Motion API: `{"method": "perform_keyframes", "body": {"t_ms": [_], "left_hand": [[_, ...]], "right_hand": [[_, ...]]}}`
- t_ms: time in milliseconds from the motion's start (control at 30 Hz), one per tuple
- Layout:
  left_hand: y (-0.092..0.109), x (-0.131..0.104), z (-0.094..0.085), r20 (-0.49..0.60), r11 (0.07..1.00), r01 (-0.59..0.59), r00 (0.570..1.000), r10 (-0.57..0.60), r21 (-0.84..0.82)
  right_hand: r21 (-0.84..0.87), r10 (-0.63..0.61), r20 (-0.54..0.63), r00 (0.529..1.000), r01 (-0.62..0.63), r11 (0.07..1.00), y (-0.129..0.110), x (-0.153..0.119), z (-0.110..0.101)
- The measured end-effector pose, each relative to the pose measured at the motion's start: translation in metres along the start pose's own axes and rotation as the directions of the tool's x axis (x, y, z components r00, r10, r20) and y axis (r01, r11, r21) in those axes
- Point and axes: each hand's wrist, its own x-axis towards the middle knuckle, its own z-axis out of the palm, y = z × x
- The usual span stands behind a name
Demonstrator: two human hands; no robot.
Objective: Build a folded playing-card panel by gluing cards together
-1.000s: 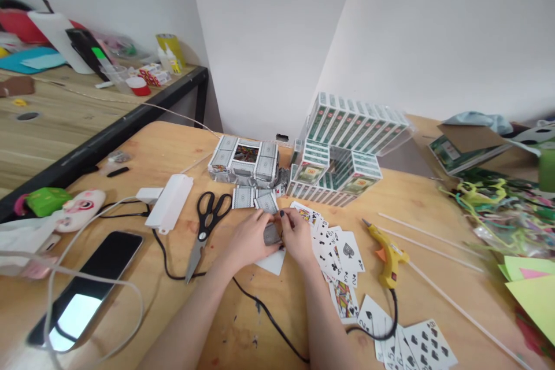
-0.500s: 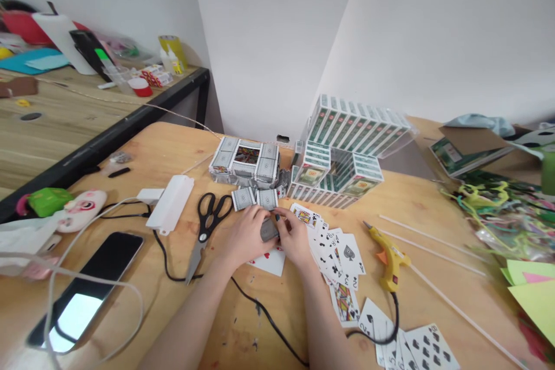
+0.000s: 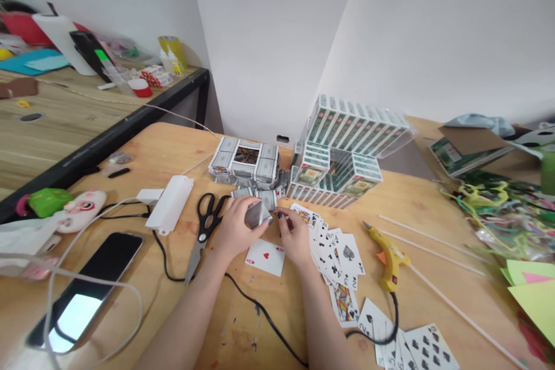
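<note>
The work in hand appears to be the shaping or readying of a small, grey patterned folded card piece (image 3: 256,215), which sits tilted in the left hand (image 3: 237,228), above the counter (image 3: 243,347). That grip is closed, thumb and fingers around the piece. The right hand (image 3: 293,234) is just beside it, fingers curled and tips close together; whether this grip pinches anything, I cannot tell. The next move would seem to call for light, even pressure, since folded card creases easily. A white ace of hearts playing card (image 3: 266,257) lies face up between the forearms. Beyond the hands stands a grey, box-like structure covered in card backs (image 3: 245,161), with stacked white-and-green card boxes (image 3: 358,121) to its right. Black-handled metal scissors (image 3: 204,230) lie to the left; spread white playing cards (image 3: 349,251) and a yellow glue gun (image 3: 390,257) lie to the right. The wooden counter meets a plain pale wall (image 3: 277,40), and a black-edged wood-grain side table (image 3: 65,110) stands at the left, cluttered towards its back.
</note>
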Motion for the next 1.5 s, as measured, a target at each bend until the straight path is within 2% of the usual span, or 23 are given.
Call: {"method": "perform_keyframes", "body": {"t_ms": [67,133,300,500,667,833,967,1067,1133,1200,1267,1333,1400,1500], "left_hand": [[-0.006,0.001,0.002,-0.084,0.999,0.012,0.996,-0.009,0.036],[-0.011,0.003,0.005,-0.105,0.998,0.011,0.994,-0.004,0.068],[-0.019,0.004,0.013,-0.021,0.995,-0.058,0.998,0.06,0.084],[-0.023,0.001,0.017,0.024,0.994,-0.095,0.995,0.093,0.06],[-0.016,0.002,0.017,-0.006,0.992,-0.053,0.999,0.054,0.111],[-0.015,0.004,0.016,0.053,0.989,-0.058,0.997,0.051,0.139],[-0.018,0.005,0.016,0.059,0.986,-0.072,0.996,0.064,0.151],[-0.02,0.006,0.016,0.052,0.984,-0.079,0.996,0.071,0.157],[-0.021,0.007,0.016,0.03,0.988,-0.058,0.998,0.054,0.14],[-0.022,0.007,0.017,-0.007,0.994,-0.012,1.0,0.012,0.113],[-0.023,0.007,0.018,-0.05,0.993,0.037,0.998,-0.032,0.112],[-0.024,0.007,0.018,-0.1,0.986,0.076,0.993,-0.062,0.147],[-0.024,0.008,0.019,-0.148,0.972,0.126,0.984,-0.097,0.197],[-0.023,0.008,0.02,-0.154,0.945,0.184,0.977,-0.146,0.269]], "right_hand": [[-0.015,0.003,0.001,1.0,-0.003,1.0,0.0,0.0,0.0],[-0.025,0.0,-0.002,1.0,0.0,1.0,-0.001,0.0,0.0],[-0.047,-0.014,-0.005,1.0,0.014,0.999,-0.001,0.0,0.0],[-0.054,-0.017,0.004,1.0,0.017,0.998,-0.001,-0.001,0.0],[-0.055,-0.13,0.001,0.992,0.13,0.99,-0.001,0.0,0.001],[-0.034,-0.2,0.031,0.979,0.201,0.979,0.001,0.0,0.002],[-0.031,-0.13,0.023,0.991,0.13,0.991,-0.001,-0.001,0.002],[0.126,0.05,0.078,0.996,-0.059,0.99,-0.008,-0.001,0.002],[0.342,0.2,0.166,0.966,-0.246,0.907,-0.013,-0.001,0.001],[0.57,0.296,0.246,0.923,-0.385,0.726,-0.016,0.0,0.0],[0.728,0.329,0.282,0.901,-0.425,0.538,-0.019,0.0,-0.001],[0.802,0.343,0.293,0.893,-0.424,0.42,-0.021,0.001,-0.002],[0.829,0.347,0.303,0.888,-0.425,0.363,-0.022,0.002,-0.002],[0.829,0.356,0.302,0.884,-0.428,0.36,-0.024,0.002,0.002]]}}
